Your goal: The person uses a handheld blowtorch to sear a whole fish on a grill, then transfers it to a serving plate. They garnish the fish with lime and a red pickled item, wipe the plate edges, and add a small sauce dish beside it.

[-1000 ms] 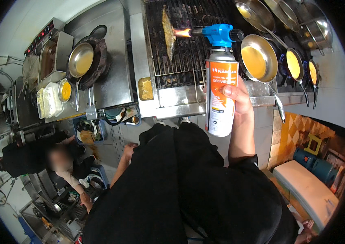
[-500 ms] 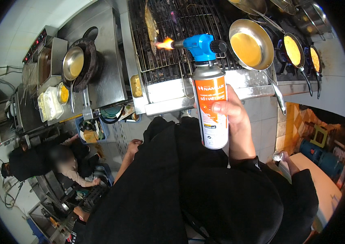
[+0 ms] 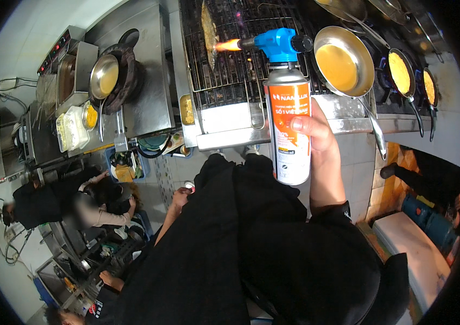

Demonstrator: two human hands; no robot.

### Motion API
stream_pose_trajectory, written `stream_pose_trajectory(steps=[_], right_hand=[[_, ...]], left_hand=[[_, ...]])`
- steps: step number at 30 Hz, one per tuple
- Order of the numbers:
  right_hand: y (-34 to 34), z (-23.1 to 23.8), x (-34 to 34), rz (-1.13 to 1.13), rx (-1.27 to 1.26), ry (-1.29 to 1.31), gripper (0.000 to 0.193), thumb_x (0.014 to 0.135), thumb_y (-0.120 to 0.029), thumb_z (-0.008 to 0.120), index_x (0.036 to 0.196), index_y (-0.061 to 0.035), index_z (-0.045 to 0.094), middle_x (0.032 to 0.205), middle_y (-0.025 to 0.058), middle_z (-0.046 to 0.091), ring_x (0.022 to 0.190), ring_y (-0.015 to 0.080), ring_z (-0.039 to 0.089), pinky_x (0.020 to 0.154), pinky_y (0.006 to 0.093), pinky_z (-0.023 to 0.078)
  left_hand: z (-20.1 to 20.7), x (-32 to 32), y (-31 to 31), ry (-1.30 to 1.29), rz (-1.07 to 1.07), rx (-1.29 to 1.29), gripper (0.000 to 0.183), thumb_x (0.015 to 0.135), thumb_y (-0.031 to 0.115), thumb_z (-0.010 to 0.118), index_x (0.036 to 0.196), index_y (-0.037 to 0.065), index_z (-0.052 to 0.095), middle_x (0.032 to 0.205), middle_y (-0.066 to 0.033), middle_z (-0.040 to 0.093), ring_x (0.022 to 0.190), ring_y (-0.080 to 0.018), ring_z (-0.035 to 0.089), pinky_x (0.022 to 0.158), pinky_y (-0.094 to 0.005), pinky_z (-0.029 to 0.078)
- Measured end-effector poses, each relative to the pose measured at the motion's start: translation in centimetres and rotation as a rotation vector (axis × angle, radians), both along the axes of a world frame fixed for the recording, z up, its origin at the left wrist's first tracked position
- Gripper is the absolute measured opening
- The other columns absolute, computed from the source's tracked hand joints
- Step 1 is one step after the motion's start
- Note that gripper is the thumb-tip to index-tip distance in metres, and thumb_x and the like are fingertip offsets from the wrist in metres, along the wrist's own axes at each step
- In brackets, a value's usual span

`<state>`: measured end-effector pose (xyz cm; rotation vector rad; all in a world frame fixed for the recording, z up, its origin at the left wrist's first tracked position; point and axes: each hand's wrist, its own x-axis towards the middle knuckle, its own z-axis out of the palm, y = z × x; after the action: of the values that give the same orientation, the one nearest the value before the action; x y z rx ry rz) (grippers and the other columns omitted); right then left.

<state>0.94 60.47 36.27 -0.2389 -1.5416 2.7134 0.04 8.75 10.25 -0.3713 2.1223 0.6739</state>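
Note:
My right hand (image 3: 319, 135) is wrapped round a gas torch (image 3: 289, 130), an upright white and orange can with a blue burner head. The nozzle points left over the grill, and its orange flame (image 3: 229, 45) reaches the side of a long browned fish (image 3: 209, 35) lying on a wire rack (image 3: 230, 70). Low at my left side, my left hand (image 3: 179, 197) is closed. A small white and red thing shows at its fingers, too little of it to name.
Right of the torch, a steel pan (image 3: 344, 62) holds yellow liquid. Beyond it, black pans (image 3: 402, 73) of yellow food stand over blue flames. Another pan (image 3: 104, 76) rests on the left counter (image 3: 151, 70). Co-workers (image 3: 51, 197) are at the lower left; a dark-clad leg (image 3: 430, 181) is at right.
The flame now meets the fish; before, it ended nearer the fish's lower end. A white and red thing now shows at my left hand. Another person's hand at right has gone from view.

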Motion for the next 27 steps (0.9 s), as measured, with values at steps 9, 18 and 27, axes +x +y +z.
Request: stream_pose_trajectory(steps=[9,18,27], right_hand=[[1.7,-0.3,-1.9,-0.031,0.014,0.028,0.084,0.070,-0.037,0.074,0.135,0.0069,0.044,0.097,0.0192,0.067,0.080,0.0243,0.069,0.073,0.0342,0.056],[3.3,-0.4,-4.5,-0.071,0.000,0.069,0.073,0.072,-0.039,0.075,0.125,0.0036,0.050,0.093,0.0199,0.067,0.075,0.0248,0.070,0.069,0.0357,0.059],[3.3,-0.1,-4.1,-0.053,-0.008,0.069,0.073,0.072,-0.040,0.075,0.125,0.0033,0.049,0.092,0.0196,0.067,0.074,0.0249,0.070,0.069,0.0357,0.060]], left_hand=[[-1.3,1.1,-1.0,0.032,0.043,0.005,0.032,0.082,0.023,0.067,0.103,0.000,0.070,0.097,-0.0153,0.072,0.093,-0.0225,0.068,0.085,-0.0340,0.051],[-0.1,1.3,-0.5,0.035,0.067,0.053,0.032,0.082,0.023,0.068,0.104,-0.001,0.069,0.097,-0.0139,0.072,0.092,-0.0205,0.066,0.084,-0.0329,0.050],[-1.7,1.7,-2.0,0.025,0.083,0.122,0.029,0.085,0.018,0.065,0.105,-0.003,0.067,0.095,-0.0135,0.071,0.092,-0.0211,0.065,0.085,-0.0321,0.049]])
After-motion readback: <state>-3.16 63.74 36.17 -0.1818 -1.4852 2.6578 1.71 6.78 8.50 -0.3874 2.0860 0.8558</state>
